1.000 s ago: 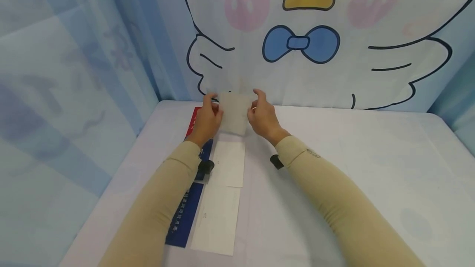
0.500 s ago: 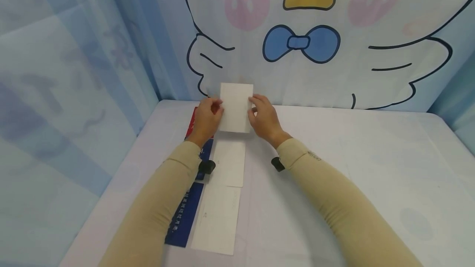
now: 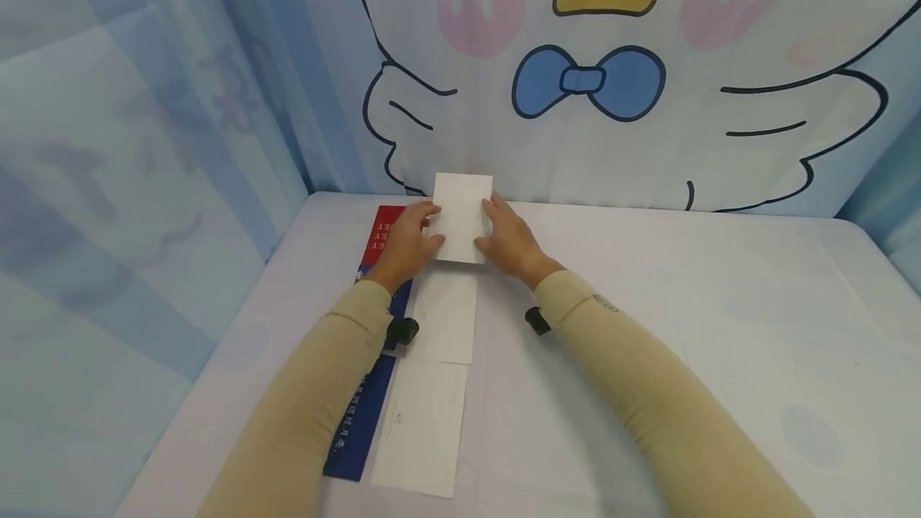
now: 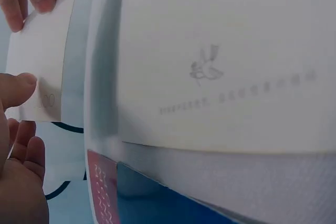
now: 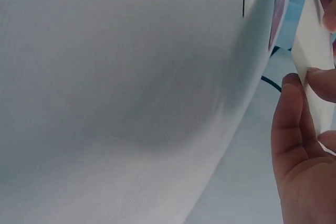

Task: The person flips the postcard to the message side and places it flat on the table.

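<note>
Both hands hold a white card [image 3: 460, 218] by its two side edges, raised at the far end of the table. My left hand [image 3: 408, 246] pinches the left edge, thumb on the near face. At the opposite edge, my right hand [image 3: 512, 242] pinches with thumb and fingers, also seen in the right wrist view. Below the held card lie two white cards in a column, an upper card [image 3: 453, 314] and a lower card [image 3: 420, 430]. The left wrist view shows a small grey bird print [image 4: 206, 71] and a line of faint text on a white card.
Left of the white cards runs a column: a red piece [image 3: 380, 232] with white lettering at the far end, then a dark blue piece [image 3: 360, 422] with white writing nearer. My left forearm partly covers it. A cartoon-print curtain [image 3: 586, 150] hangs behind the white table [image 3: 683, 342].
The held card first swung from a tilted, dimmer pose to a taller, brighter one, then came slightly down and right. Fingers of both hands have shifted along its edges.
</note>
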Tool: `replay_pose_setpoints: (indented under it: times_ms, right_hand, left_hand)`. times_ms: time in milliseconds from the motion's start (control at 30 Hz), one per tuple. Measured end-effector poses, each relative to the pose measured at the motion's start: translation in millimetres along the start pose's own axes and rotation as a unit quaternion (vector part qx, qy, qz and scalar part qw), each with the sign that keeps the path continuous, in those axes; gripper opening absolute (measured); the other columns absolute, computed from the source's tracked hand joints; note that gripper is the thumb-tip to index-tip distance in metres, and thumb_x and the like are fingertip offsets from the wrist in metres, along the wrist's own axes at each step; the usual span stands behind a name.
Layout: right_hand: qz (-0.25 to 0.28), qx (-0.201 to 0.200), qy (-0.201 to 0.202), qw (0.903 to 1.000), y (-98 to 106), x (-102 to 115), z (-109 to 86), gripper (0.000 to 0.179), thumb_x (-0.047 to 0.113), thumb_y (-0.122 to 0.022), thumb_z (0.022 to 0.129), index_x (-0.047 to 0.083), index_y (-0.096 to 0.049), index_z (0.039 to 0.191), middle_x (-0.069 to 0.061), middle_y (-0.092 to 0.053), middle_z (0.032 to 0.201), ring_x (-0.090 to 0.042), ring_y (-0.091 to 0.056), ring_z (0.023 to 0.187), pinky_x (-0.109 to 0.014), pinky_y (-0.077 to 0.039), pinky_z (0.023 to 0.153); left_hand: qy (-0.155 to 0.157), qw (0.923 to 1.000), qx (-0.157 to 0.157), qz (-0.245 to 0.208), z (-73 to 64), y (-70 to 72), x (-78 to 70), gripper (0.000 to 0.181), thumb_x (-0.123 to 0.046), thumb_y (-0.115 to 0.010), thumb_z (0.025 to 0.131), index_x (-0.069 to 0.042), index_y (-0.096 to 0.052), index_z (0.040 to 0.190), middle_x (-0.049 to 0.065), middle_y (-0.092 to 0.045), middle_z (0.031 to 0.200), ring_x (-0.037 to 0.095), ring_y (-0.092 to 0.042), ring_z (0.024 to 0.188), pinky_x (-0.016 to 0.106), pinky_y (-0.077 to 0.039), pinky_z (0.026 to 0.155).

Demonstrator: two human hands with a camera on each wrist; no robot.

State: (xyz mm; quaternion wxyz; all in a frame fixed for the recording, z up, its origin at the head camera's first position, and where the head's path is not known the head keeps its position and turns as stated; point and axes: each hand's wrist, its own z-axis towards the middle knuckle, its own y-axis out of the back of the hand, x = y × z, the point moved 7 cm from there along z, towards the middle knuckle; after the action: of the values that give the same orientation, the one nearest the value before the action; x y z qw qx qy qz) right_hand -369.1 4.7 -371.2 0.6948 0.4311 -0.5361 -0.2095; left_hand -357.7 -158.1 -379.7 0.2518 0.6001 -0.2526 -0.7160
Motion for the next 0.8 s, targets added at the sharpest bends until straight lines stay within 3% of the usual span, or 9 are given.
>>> replay_pose_setpoints:
  times_ms: [167,400,800]
  right_hand:
    - [-0.009,0.034,-0.019,0.9992,-12.0,-1.5,5.3,0.076,0.013,-0.064,0.097,-0.004,-0.02,0.156,-0.018,-0.007,0.166,-0.029,-0.012,0.151,-0.037,-0.012,0.121]
    - [0.005,0.06,-0.047,0.9971,-25.4,-5.4,9.4,0.078,0.011,-0.065,0.095,-0.001,-0.02,0.158,-0.015,-0.006,0.166,-0.027,-0.01,0.152,-0.036,-0.011,0.121]
    - [-0.019,0.098,-0.064,0.993,-36.4,-8.9,15.1,0.079,0.012,-0.065,0.096,0.001,-0.018,0.158,-0.013,-0.002,0.167,-0.027,-0.008,0.152,-0.037,-0.01,0.12]
  left_hand:
    - [0.041,0.9984,0.03,0.024,1.3,-8.3,11.1,0.056,-0.012,-0.069,0.095,-0.006,-0.048,0.146,0.011,-0.04,0.154,0.027,-0.046,0.134,0.039,-0.041,0.108]
    - [0.085,0.9926,0.06,0.063,-1.5,-17.5,20.6,0.061,-0.012,-0.071,0.094,-0.009,-0.045,0.15,0.008,-0.032,0.16,0.026,-0.026,0.148,0.041,-0.029,0.116]
    - [0.088,0.9892,0.077,0.088,-1.9,-21.5,23.8,0.059,-0.013,-0.07,0.094,-0.012,-0.046,0.148,0.008,-0.033,0.159,0.025,-0.024,0.149,0.042,-0.026,0.117]
